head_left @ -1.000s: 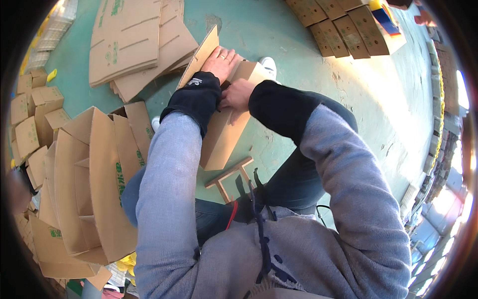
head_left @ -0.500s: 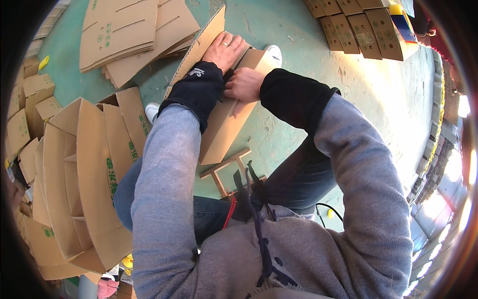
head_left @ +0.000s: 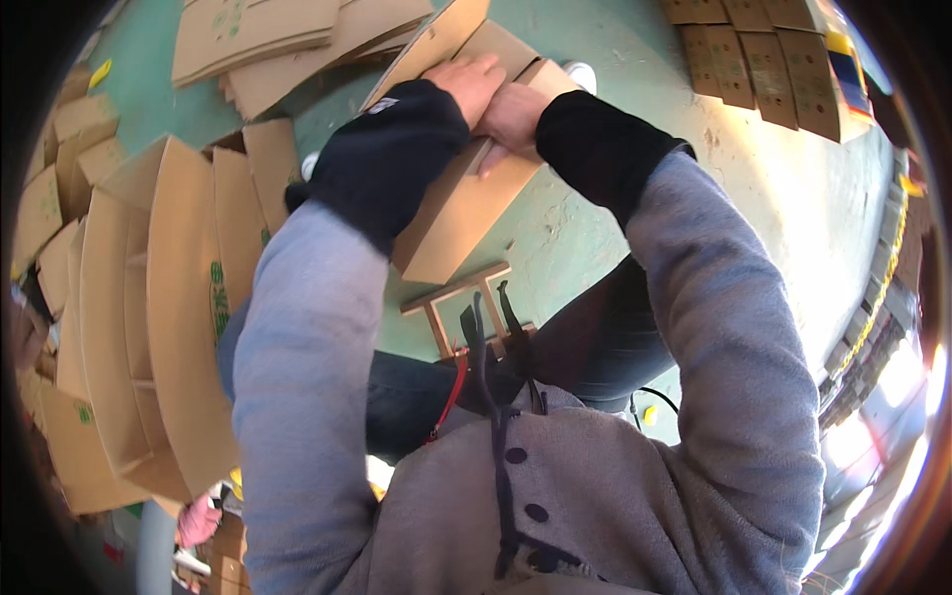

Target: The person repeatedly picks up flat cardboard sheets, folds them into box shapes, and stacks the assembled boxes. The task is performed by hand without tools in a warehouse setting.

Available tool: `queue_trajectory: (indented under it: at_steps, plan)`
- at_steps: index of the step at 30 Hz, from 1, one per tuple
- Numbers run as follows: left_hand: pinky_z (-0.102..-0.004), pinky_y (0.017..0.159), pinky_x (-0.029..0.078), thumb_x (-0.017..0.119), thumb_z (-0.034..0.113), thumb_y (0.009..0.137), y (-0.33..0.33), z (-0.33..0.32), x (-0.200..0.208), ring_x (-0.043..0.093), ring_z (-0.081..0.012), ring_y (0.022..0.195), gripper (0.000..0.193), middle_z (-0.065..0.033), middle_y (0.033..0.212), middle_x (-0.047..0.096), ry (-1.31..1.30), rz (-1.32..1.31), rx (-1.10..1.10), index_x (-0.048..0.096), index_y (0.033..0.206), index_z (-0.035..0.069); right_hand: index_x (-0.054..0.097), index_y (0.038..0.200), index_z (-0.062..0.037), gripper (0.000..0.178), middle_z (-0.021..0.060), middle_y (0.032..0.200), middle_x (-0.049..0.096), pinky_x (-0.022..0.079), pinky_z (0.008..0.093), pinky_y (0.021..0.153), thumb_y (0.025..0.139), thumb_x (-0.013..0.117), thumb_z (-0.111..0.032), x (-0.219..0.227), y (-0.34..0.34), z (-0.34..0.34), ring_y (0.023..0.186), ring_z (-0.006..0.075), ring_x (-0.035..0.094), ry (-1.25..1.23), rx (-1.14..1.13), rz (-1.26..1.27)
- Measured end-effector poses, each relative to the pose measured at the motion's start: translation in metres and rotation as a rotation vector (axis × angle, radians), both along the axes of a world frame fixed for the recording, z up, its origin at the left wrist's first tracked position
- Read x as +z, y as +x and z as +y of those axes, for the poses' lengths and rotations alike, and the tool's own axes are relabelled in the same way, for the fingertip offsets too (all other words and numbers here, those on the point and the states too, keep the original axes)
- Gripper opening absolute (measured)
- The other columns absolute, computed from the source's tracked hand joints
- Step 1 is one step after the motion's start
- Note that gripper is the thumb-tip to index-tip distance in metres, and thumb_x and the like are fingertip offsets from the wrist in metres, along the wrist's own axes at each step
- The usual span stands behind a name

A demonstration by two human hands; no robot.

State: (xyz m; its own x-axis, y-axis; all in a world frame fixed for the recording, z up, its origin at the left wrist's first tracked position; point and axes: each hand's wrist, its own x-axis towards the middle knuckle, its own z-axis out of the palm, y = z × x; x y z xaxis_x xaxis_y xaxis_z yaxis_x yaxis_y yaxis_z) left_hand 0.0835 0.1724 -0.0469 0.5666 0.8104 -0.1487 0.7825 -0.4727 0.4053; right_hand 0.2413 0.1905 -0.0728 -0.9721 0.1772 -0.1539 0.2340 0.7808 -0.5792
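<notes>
A long, narrow brown cardboard box [head_left: 481, 213] lies slanted in front of me, with a tall flap [head_left: 421, 59] standing up along its left side. My left hand [head_left: 466, 84] is bent over the box's upper part, its fingers closed against the cardboard and their tips partly hidden. Right beside it, my right hand [head_left: 516, 117] grips the box's edge. The right thumb lies along the outer wall, while the other fingers curl over the top and cannot be seen fully.
Flat cardboard sheets [head_left: 263, 40] are stacked at the far left. An open divided carton [head_left: 183, 307] stands to my left, with more boxes [head_left: 84, 149] behind it. Bundled cartons [head_left: 769, 69] sit far right. A small wooden frame [head_left: 456, 297] is between my legs.
The view has shifted, and the box sits slightly higher in it. My left hand has gone from lying flatter on the cardboard to bending its fingers, closer to the right hand.
</notes>
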Motion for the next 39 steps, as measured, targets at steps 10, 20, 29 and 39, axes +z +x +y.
queue_trajectory:
  at_steps: [10,20,29,39]
  plan:
    - [-0.0387,0.103,0.038,0.057,0.014,0.081,-0.085,-0.143,0.035,0.045,-0.0308,0.125,0.049,-0.0152,0.133,0.049,-0.466,0.220,0.136,0.050,0.129,0.009,0.062,0.119,-0.0246,0.061,0.0063,0.100,0.065,0.049,0.0389,0.083,0.072,0.064,-0.063,0.015,-0.003,-0.008,0.100,0.0297,0.059,0.187,0.166,-0.129]
    - [-0.0391,0.113,0.028,0.039,0.017,0.094,-0.072,-0.141,-0.021,0.022,-0.0263,0.143,0.051,-0.0021,0.155,0.023,-0.453,0.615,-0.090,0.032,0.144,0.015,0.043,0.136,-0.0398,0.068,-0.0061,0.138,0.046,0.039,0.0514,0.091,0.074,0.071,-0.033,0.047,-0.045,-0.098,0.127,0.0191,0.043,0.113,0.316,-0.220]
    - [-0.0411,0.102,0.042,0.053,0.018,0.088,-0.090,-0.122,-0.019,0.046,-0.0348,0.127,0.066,-0.0180,0.146,0.035,-0.493,0.534,0.152,0.025,0.147,0.024,0.048,0.131,-0.0412,0.059,-0.0084,0.121,0.055,0.040,0.0571,0.083,0.077,0.070,-0.045,0.045,-0.052,-0.096,0.116,0.0197,0.048,-0.011,0.254,-0.388]
    - [-0.0396,0.100,0.042,0.073,0.034,0.075,-0.072,-0.123,-0.037,0.052,-0.0346,0.119,0.077,-0.0231,0.127,0.052,-0.569,-0.229,0.666,0.039,0.142,0.017,0.047,0.133,-0.0356,0.060,-0.0061,0.127,0.052,0.038,0.0530,0.090,0.078,0.072,-0.036,0.052,-0.039,-0.107,0.121,0.0217,0.045,0.088,0.241,-0.268]
